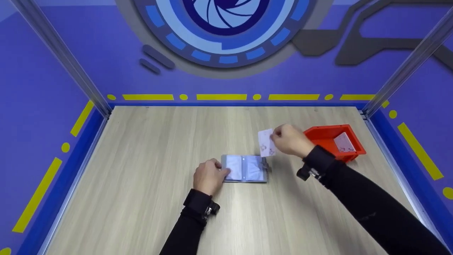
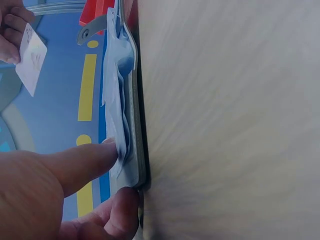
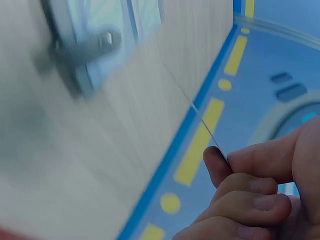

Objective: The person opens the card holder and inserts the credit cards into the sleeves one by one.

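A small grey card album (image 1: 252,169) with clear plastic sleeves lies spread open on the table. My left hand (image 1: 208,176) holds its left edge, the thumb (image 2: 95,159) on the sleeves and the fingers at the cover's edge. To the right and farther back, my right hand (image 1: 292,140) pinches a white printed card (image 1: 265,141) between thumb and index finger. That card hangs over the table near the album's upper right corner. In the right wrist view the card (image 3: 192,106) appears edge-on as a thin line. A strap with a snap (image 3: 100,47) sticks out from the album's right side.
An orange-red bin (image 1: 320,128) stands to the right of the album, partly behind my right wrist. Inside it lies another printed card (image 1: 344,142). Blue panels (image 1: 226,85) with yellow marks enclose the wooden tabletop (image 1: 148,148) at the back and sides.
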A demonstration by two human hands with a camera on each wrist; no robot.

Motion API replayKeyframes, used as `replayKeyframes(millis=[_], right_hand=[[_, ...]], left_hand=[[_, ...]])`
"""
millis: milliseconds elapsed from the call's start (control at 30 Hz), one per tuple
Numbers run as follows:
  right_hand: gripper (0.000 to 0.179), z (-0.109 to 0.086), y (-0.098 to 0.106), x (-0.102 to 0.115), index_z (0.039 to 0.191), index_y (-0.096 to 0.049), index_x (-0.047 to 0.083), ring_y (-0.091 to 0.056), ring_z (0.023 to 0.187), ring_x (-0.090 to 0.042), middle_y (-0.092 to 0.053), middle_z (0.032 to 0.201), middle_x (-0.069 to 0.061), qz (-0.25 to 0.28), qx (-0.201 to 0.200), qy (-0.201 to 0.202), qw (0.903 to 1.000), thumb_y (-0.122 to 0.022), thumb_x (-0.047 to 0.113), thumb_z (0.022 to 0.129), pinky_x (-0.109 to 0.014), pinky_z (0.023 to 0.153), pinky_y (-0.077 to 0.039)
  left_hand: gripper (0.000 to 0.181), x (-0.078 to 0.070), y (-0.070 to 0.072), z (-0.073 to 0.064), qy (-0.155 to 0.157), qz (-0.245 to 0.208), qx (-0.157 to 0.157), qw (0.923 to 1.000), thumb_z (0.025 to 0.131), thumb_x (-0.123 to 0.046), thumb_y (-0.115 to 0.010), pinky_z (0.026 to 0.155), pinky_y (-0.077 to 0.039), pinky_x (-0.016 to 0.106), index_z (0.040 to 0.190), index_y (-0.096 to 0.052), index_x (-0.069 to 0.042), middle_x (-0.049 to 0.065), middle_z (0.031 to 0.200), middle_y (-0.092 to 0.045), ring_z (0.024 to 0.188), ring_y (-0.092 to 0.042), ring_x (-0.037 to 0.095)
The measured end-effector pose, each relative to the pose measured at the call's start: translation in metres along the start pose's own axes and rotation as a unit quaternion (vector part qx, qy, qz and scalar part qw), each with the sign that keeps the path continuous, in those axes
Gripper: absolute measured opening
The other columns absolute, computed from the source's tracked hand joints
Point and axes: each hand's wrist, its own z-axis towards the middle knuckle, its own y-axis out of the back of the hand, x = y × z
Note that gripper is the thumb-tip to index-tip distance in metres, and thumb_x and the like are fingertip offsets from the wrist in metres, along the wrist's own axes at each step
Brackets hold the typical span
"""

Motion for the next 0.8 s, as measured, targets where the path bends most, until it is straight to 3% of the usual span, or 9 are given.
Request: replayKeyframes(millis=[133,433,667,800], right_hand=[[0.033,0.004,-0.021,0.002,0.125,-0.073,0.002,-0.060,0.091,-0.028,-0.067,0.108,-0.015,-0.003,0.021,0.001,0.9998,-0.055,0.027,0.113,-0.035,0.073,-0.048],[0.025,0.013,-0.059,0.001,0.107,-0.073,0.005,-0.058,0.081,-0.023,-0.061,0.090,-0.007,0.014,0.046,0.011,0.9988,-0.056,0.023,0.111,-0.033,0.068,-0.045],[0.036,0.018,-0.082,-0.002,0.074,-0.056,0.016,-0.047,0.066,-0.016,-0.048,0.070,0.003,-0.005,0.055,0.025,0.9982,-0.058,0.022,0.109,-0.031,0.060,-0.036],[0.042,0.020,-0.088,-0.006,0.066,-0.050,0.018,-0.043,0.060,-0.014,-0.045,0.064,0.006,-0.012,0.055,0.031,0.9979,-0.058,0.020,0.107,-0.030,0.057,-0.033]], left_hand=[[0.031,0.000,0.000,0.001,0.003,0.005,0.003,1.0000,0.088,-0.042,-0.091,0.074,-0.054,0.041,0.099,-0.080,-0.014,0.004,0.094,-0.080,0.080,-0.071,0.021],[0.032,0.001,0.000,0.001,0.003,0.003,0.008,1.0000,0.089,-0.043,-0.091,0.075,-0.054,0.042,0.099,-0.079,-0.015,0.005,0.096,-0.081,0.081,-0.071,0.022],[0.031,0.001,0.000,0.001,0.006,-0.001,0.007,1.0000,0.089,-0.041,-0.091,0.073,-0.053,0.040,0.098,-0.079,-0.014,0.004,0.094,-0.079,0.079,-0.068,0.020],[0.030,0.001,0.000,0.001,0.002,-0.002,0.006,1.0000,0.089,-0.040,-0.091,0.072,-0.052,0.038,0.097,-0.079,-0.013,0.004,0.092,-0.079,0.077,-0.068,0.019]])
